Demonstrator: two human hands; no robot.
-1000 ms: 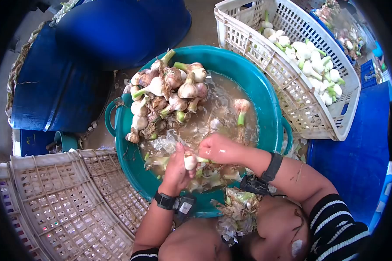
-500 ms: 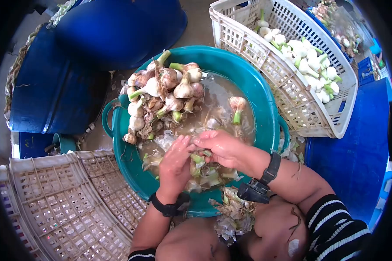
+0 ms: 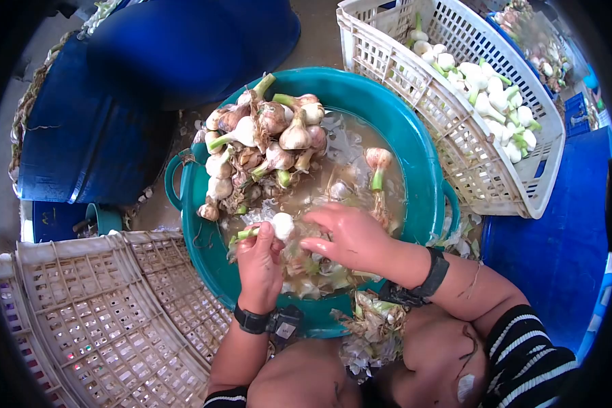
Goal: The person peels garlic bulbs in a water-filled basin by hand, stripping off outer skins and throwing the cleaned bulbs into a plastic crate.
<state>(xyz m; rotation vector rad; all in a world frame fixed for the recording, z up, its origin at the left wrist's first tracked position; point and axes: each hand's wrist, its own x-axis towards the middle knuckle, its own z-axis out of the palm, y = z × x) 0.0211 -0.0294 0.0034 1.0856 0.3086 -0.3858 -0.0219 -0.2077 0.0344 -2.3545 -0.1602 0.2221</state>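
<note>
My left hand [image 3: 259, 266] grips a clean white garlic bulb [image 3: 283, 225] by its green stem, with the bulb pointing up and right. Close to its right, my right hand [image 3: 343, 234] holds nothing, its thumb and fingers apart and facing the bulb. Both hands are over a green tub [image 3: 415, 146] of murky water with peeled skins in it. Unpeeled garlic bulbs [image 3: 270, 119] are heaped at the tub's far left. One loose pinkish garlic bulb [image 3: 378, 159] with a green stem lies in the water at the right.
A white crate [image 3: 449, 129] with peeled garlic [image 3: 496, 102] stands at the far right. Another slatted crate [image 3: 95, 299] is at the near left. Blue barrels [image 3: 81, 136] stand at the left and back. Garlic skins [image 3: 370, 333] lie on my lap by the tub's rim.
My hands, together over the tub before, are now apart. The left has drawn slightly left and shows the white bulb; the right has opened and moved to the right.
</note>
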